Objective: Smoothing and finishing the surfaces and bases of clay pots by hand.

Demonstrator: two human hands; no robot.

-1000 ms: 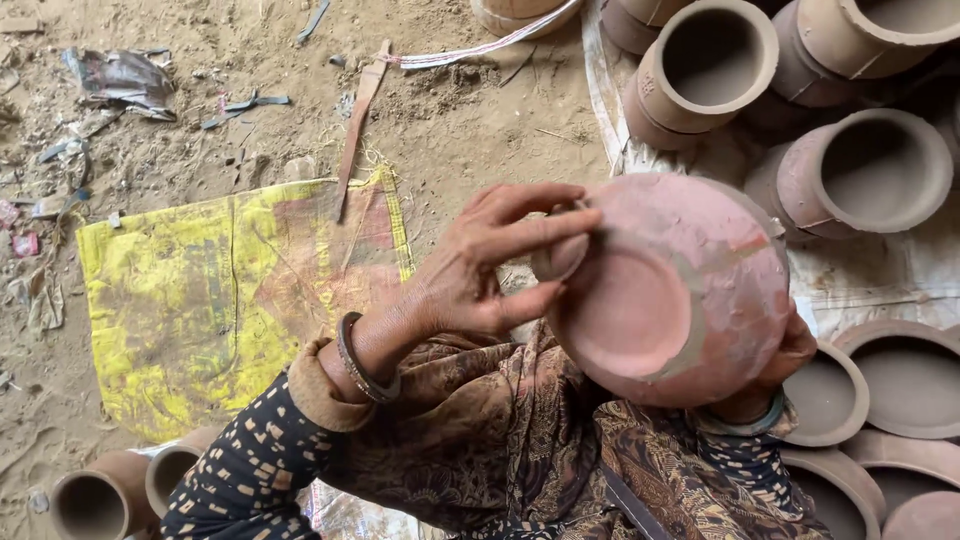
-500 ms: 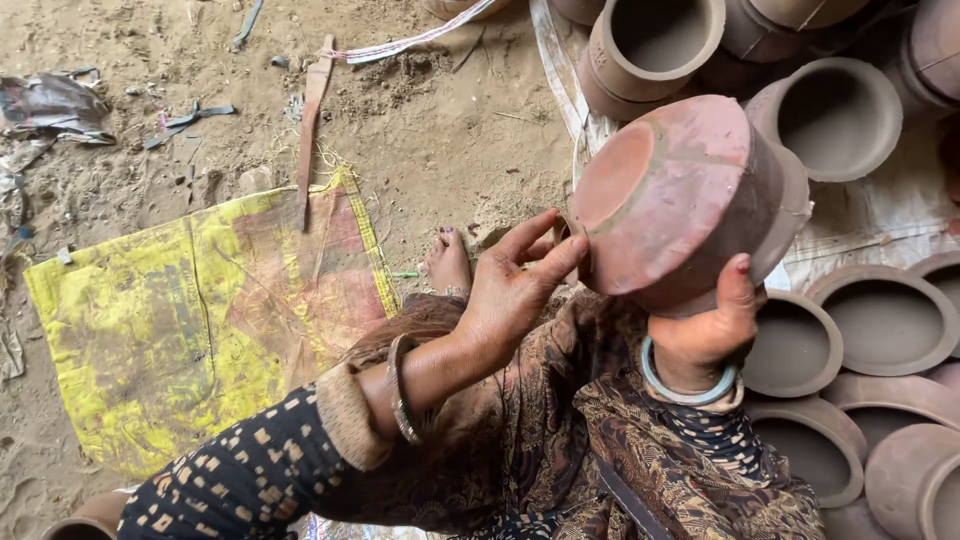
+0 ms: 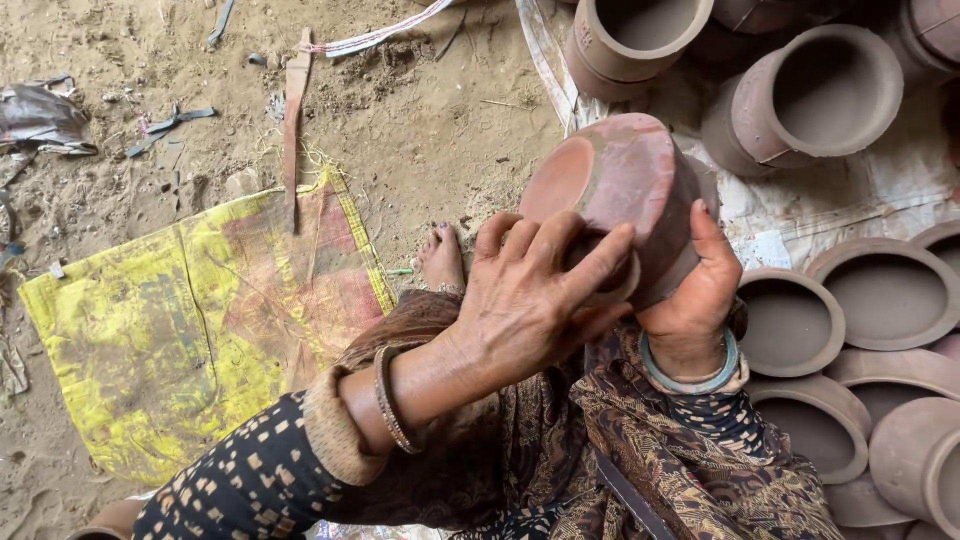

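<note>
Above the yellow sack (image 3: 180, 330), the left hand (image 3: 535, 300) now lies spread-fingered on the clay pot (image 3: 625, 195); the right hand (image 3: 695, 290) stays wrapped around it.

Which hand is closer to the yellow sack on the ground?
The left hand. It rests on the side of the clay pot, on the side toward the yellow sack, though well apart from it. The right hand grips the pot's far side, farther from the sack.
</note>
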